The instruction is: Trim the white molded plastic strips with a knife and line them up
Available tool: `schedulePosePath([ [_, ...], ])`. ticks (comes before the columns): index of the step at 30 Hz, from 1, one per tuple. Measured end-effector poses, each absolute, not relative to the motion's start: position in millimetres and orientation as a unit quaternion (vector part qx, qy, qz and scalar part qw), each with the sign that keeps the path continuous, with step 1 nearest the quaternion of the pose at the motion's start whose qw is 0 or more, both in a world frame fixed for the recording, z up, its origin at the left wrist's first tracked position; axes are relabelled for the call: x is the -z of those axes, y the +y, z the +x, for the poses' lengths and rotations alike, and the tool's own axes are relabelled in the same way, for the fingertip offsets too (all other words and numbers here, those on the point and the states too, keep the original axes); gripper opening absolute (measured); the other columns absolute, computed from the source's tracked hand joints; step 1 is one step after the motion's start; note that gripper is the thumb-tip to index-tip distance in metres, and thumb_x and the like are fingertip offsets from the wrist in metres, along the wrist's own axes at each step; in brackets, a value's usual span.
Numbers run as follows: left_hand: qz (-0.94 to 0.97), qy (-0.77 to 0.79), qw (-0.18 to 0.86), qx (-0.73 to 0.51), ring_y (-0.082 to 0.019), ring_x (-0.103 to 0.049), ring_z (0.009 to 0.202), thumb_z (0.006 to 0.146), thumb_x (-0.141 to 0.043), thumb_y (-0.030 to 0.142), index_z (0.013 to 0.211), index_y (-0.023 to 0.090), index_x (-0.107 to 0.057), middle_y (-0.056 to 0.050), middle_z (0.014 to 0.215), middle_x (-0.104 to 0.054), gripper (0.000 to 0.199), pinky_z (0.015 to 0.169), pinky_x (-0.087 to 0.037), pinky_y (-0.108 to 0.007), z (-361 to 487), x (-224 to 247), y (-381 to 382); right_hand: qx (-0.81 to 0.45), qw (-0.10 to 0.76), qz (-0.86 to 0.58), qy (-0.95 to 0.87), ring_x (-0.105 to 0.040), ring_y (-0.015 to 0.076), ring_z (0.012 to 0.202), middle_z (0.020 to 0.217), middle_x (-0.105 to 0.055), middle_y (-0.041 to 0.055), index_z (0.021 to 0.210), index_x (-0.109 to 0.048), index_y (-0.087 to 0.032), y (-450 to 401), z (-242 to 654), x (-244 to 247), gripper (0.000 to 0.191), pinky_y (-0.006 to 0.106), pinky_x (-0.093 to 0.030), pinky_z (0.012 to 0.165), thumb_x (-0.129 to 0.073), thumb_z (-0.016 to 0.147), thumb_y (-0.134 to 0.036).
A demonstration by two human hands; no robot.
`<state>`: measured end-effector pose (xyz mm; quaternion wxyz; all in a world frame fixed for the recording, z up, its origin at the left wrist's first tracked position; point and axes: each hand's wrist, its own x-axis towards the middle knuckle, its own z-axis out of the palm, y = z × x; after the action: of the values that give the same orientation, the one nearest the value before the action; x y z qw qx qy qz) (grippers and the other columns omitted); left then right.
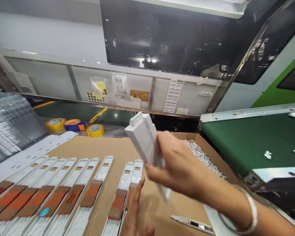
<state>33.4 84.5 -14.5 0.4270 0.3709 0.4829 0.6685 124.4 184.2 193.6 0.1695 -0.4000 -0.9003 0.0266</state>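
- Right hand [173,160], centre: clasping a white blocky item [144,139].
- Left hand [135,209], bottom centre: fingers outstretched by white strips [124,182].
- Lower left: blue sticker [44,212] on a red-brown band [54,201].
- Upper right: Chinese-lettered label [206,94]; label sheet [173,95], print too small.

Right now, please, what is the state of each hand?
Left hand: open, nothing visibly held.
Right hand: closed, holding a white, long, rectangular, plastic-looking object.

Narrow cardboard [108,189] lane between white strips [103,174] — pen [192,224] an obstacle farther right.
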Motion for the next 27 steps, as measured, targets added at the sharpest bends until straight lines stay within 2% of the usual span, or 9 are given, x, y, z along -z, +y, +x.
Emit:
schedulePosePath([
  [3,0.253,0.473,0.451,-0.713,-0.030,-0.059,0.097,0.055,-0.071,0.063,0.095,0.021,-0.068,-0.011,0.097,-0.068,0.058,0.087,-0.046,-0.040,50,17,75,-0.210,0.247,-0.366,-0.873,-0.050,0.0126,0.068,0.086,-0.056,0.0017,0.095,-0.050,-0.017,149,106,-171,0.034,0.023,-0.040,0.054,-0.063,0.076,-0.042],
  [5,0.196,0.476,0.477,-0.712,-0.025,-0.062,0.076,0.055,-0.070,0.065,0.080,0.020,-0.068,-0.008,0.077,-0.068,0.051,0.073,-0.049,-0.034,48,21,60,-0.278,0.280,-0.327,-0.858,-0.055,0.0119,0.076,0.093,-0.059,0.0024,0.113,-0.047,-0.018,145,113,-142,0.035,0.023,-0.046,0.063,-0.050,0.089,-0.043],
  [7,0.175,0.473,0.492,-0.710,-0.021,-0.060,0.068,0.054,-0.063,0.074,0.079,0.020,-0.067,-0.006,0.071,-0.067,0.060,0.066,-0.049,-0.031,34,23,46,-0.241,0.276,-0.348,-0.863,-0.058,0.0107,0.083,0.099,-0.061,0.0039,0.129,-0.037,-0.018,149,133,-99,0.036,0.023,-0.047,0.073,-0.029,0.098,-0.034],
  [8,0.164,0.467,0.505,-0.707,-0.021,-0.059,0.067,0.054,-0.058,0.078,0.081,0.020,-0.066,-0.006,0.072,-0.066,0.065,0.063,-0.049,-0.030,24,22,40,-0.151,0.246,-0.413,-0.864,-0.058,0.0110,0.090,0.105,-0.061,0.0047,0.131,-0.037,-0.020,151,148,-73,0.036,0.023,-0.047,0.078,-0.026,0.098,-0.032],
  [10,0.113,0.454,0.537,-0.702,-0.020,-0.058,0.064,0.059,-0.048,0.082,0.083,0.021,-0.065,-0.006,0.073,-0.065,0.068,0.057,-0.049,-0.030,1,15,34,-0.102,0.216,-0.486,-0.841,-0.054,0.0202,0.106,0.112,-0.060,0.0147,0.122,-0.049,-0.012,150,184,-18,0.036,0.034,-0.044,0.089,-0.029,0.095,-0.026],
  [12,0.057,0.428,0.570,-0.699,-0.019,-0.056,0.058,0.070,-0.041,0.076,0.088,0.023,-0.065,-0.006,0.067,-0.062,0.060,0.051,-0.048,-0.030,-20,4,32,-0.073,0.186,-0.541,-0.817,-0.055,0.0284,0.104,0.109,-0.061,0.0218,0.109,-0.058,-0.009,141,220,33,0.034,0.044,-0.043,0.087,-0.033,0.089,-0.022],
  [16,0.020,0.334,0.599,-0.728,-0.014,-0.048,0.049,0.088,-0.027,0.053,0.101,0.030,-0.062,-0.001,0.058,-0.051,0.043,0.049,-0.044,-0.026,-42,-11,33,-0.037,0.175,-0.578,-0.796,-0.055,0.0318,0.104,0.107,-0.062,0.0215,0.099,-0.062,-0.012,112,269,99,0.034,0.051,-0.042,0.087,-0.032,0.087,-0.023],
  [22,-0.007,0.169,0.640,-0.750,-0.007,-0.045,0.044,0.094,-0.024,0.041,0.103,0.023,-0.062,0.003,0.055,-0.046,0.043,0.046,-0.040,-0.019,-43,-2,23,-0.039,0.260,-0.554,-0.790,-0.059,0.0264,0.083,0.082,-0.062,0.0138,0.090,-0.057,-0.015,70,258,98,0.026,0.042,-0.047,0.075,-0.033,0.093,-0.025],
  [27,-0.020,0.124,0.649,-0.750,-0.005,-0.046,0.041,0.095,-0.019,0.041,0.107,0.020,-0.060,0.005,0.052,-0.046,0.048,0.043,-0.038,-0.015,-39,8,12,-0.109,0.327,-0.492,-0.799,-0.063,0.0185,0.090,0.099,-0.064,0.0085,0.115,-0.047,-0.021,2,204,52,0.023,0.028,-0.051,0.075,-0.037,0.095,-0.025],
])
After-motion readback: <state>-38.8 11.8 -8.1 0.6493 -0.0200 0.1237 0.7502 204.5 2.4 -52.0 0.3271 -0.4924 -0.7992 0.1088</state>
